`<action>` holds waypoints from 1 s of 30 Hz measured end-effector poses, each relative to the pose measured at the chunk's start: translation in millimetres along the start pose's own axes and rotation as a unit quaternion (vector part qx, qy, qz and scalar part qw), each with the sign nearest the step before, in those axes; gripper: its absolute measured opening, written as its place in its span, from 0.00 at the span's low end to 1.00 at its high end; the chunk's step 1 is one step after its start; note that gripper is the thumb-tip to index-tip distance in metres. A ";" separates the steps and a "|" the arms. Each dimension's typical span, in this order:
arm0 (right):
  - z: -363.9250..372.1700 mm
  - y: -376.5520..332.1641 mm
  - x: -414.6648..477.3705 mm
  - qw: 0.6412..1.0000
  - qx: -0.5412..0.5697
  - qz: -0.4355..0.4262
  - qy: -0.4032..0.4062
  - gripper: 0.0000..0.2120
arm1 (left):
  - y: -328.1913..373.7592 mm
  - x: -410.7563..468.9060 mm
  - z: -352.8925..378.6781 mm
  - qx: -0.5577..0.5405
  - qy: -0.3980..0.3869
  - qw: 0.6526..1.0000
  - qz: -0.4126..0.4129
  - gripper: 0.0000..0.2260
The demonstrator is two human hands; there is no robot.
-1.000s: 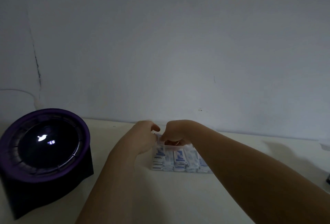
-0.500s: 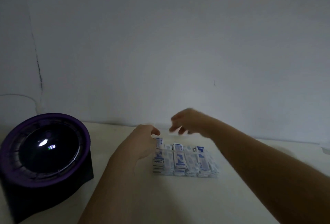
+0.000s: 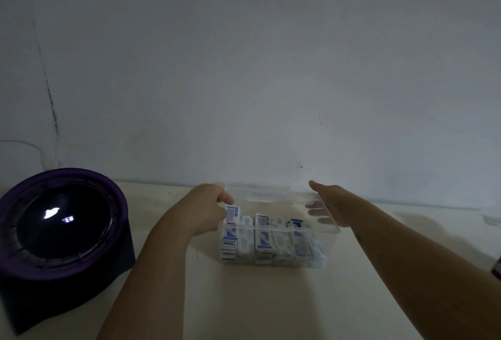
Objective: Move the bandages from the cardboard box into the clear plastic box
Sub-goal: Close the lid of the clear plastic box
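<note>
Bandages (image 3: 271,239) in blue-and-white wrappers are standing packed in rows inside the clear plastic box (image 3: 331,242), which is sitting on the pale table (image 3: 271,299) between the two hands we are watching from above. The left hand (image 3: 206,209) is curling its fingers and pinching the top of the end bandage (image 3: 233,213), which is rising above the rest at the end of the box nearest that hand. The right hand (image 3: 329,206) is pressing against the opposite end, thumb raised and fingers (image 3: 314,208) lying fairly straight, showing blurred through the plastic. Just beyond both hands, a translucent panel (image 3: 257,193), which we are taking for the lid, is standing up against the grey wall (image 3: 271,68). Well out past the left hand, a round purple-rimmed device (image 3: 62,231) is glowing on its dark face.
</note>
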State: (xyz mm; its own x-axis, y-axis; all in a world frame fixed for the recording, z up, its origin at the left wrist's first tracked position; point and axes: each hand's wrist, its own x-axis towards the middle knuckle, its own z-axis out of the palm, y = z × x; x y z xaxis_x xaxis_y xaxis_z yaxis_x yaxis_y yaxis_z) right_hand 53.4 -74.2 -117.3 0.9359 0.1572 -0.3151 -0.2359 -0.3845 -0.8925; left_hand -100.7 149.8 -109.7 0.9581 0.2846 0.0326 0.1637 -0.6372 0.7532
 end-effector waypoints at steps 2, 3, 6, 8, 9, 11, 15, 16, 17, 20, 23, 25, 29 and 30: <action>-0.2 3.7 1.6 0.999 0.015 0.023 -0.025 0.16 | -0.9 -1.4 -2.7 -0.004 -0.011 1.000 -0.008 0.14; -0.5 5.4 0.6 0.998 0.024 0.032 -0.038 0.14 | -1.2 -2.0 -4.0 -0.004 -0.016 1.000 -0.011 0.15; -1.2 8.6 -2.4 0.997 0.050 0.024 -0.054 0.10 | -2.7 -3.1 -6.3 -0.006 -0.027 0.999 -0.017 0.18; -3.7 9.1 -4.4 0.997 0.054 0.002 -0.051 0.08 | -2.3 -3.1 -6.0 -0.008 -0.030 0.999 -0.020 0.19; -5.8 9.0 -5.2 0.998 0.051 -0.006 -0.046 0.08 | -1.6 -3.3 -5.7 -0.008 -0.030 0.999 -0.021 0.19; -9.5 8.5 -6.2 0.998 0.037 -0.029 -0.030 0.10 | -0.3 -4.0 -5.4 -0.007 -0.031 0.999 -0.023 0.19; -17.0 -4.5 -14.1 0.993 0.009 -0.119 0.006 0.19 | 2.1 -4.2 -3.8 -0.007 -0.035 0.999 -0.021 0.19; -18.9 -10.3 -17.4 0.989 0.005 -0.148 0.015 0.19 | 2.4 -4.0 -3.2 -0.007 -0.036 0.999 -0.021 0.20; -20.6 -17.1 -21.8 0.984 0.003 -0.178 0.023 0.17 | 3.0 -4.1 -2.1 -0.008 -0.038 0.999 -0.021 0.20; -21.9 -35.5 -38.4 0.954 -0.077 -0.283 0.064 0.12 | 4.6 -3.3 0.7 -0.003 -0.035 0.999 -0.017 0.21; -20.9 -39.9 -56.8 0.905 -0.171 -0.370 0.121 0.07 | 6.5 -2.0 4.0 0.002 -0.027 1.000 -0.008 0.21; -22.0 -31.4 -68.0 0.870 -0.225 -0.416 0.136 0.05 | 7.3 -0.6 7.1 -0.006 -0.021 1.000 -0.004 0.22; -24.7 2.5 -84.4 0.808 -0.360 -0.446 0.140 0.14 | 5.0 1.6 10.3 -0.079 -0.021 0.997 -0.014 0.18; -25.0 9.6 -88.2 0.797 -0.386 -0.446 0.131 0.17 | 3.9 1.9 9.6 -0.103 -0.028 0.994 -0.028 0.16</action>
State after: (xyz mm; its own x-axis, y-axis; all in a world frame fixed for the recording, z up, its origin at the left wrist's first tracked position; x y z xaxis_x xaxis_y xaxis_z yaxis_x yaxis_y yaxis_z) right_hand -24.9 -114.6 -90.0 0.6883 0.5242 0.5014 0.6897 -0.6871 -0.2285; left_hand -96.0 140.9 -113.0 0.9615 0.2710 -0.0457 0.1707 -0.4588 0.8720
